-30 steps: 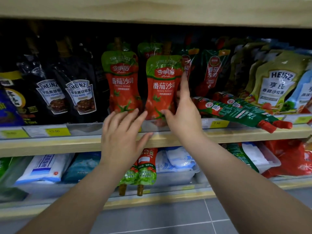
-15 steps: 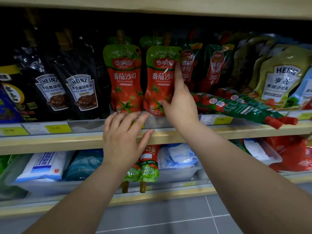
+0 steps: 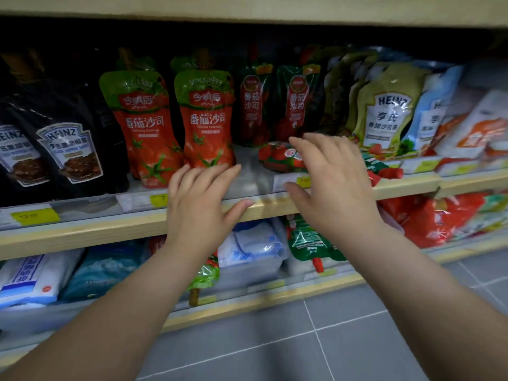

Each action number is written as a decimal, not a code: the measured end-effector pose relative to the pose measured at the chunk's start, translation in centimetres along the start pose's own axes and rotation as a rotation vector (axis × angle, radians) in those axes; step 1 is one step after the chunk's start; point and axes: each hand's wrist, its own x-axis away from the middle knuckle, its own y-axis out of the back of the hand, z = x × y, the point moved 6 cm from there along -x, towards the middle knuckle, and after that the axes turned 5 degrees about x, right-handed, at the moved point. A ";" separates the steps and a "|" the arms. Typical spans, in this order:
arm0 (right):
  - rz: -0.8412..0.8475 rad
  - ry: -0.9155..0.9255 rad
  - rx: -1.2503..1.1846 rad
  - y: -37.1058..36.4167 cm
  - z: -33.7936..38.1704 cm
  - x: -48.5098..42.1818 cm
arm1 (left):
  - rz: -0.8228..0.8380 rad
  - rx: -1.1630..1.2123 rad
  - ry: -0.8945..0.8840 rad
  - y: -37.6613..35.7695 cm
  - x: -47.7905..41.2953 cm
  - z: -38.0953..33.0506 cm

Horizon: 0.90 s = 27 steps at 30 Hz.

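Two red and green ketchup pouches [image 3: 208, 119] stand upright side by side on the middle shelf [image 3: 82, 235]. My left hand [image 3: 202, 207] rests flat on the shelf's front edge just below the right pouch, fingers straight. My right hand [image 3: 334, 185] hovers with spread fingers over a fallen green and red ketchup pouch [image 3: 281, 156] that lies on its side on the shelf. It holds nothing. Its red cap end [image 3: 386, 174] pokes out to the right of the hand.
Black Heinz pepper sauce pouches [image 3: 70, 152] stand at the left, dark green ketchup pouches [image 3: 295, 105] behind my right hand, olive Heinz salad dressing pouches [image 3: 387, 111] at the right. The lower shelf holds white and blue bags [image 3: 27, 276] and more pouches. Grey floor tiles [image 3: 316, 339] lie below.
My right hand let go of the upright ketchup pouch and moved right and down over the fallen pouch. My left hand stays on the shelf edge. The view shifted right.
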 end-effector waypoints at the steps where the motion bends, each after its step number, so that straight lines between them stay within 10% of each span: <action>1: 0.006 -0.012 0.061 0.3 -1.0 0.5 | 0.006 0.029 -0.007 -0.6 -0.3 -1.1; 7: 0.090 -0.090 0.136 0.0 -6.1 2.1 | 0.077 0.261 0.013 -3.1 -2.0 -5.9; 27: -0.442 0.049 -0.421 4.3 -4.4 0.6 | -0.053 0.564 0.129 -2.6 -5.4 -6.9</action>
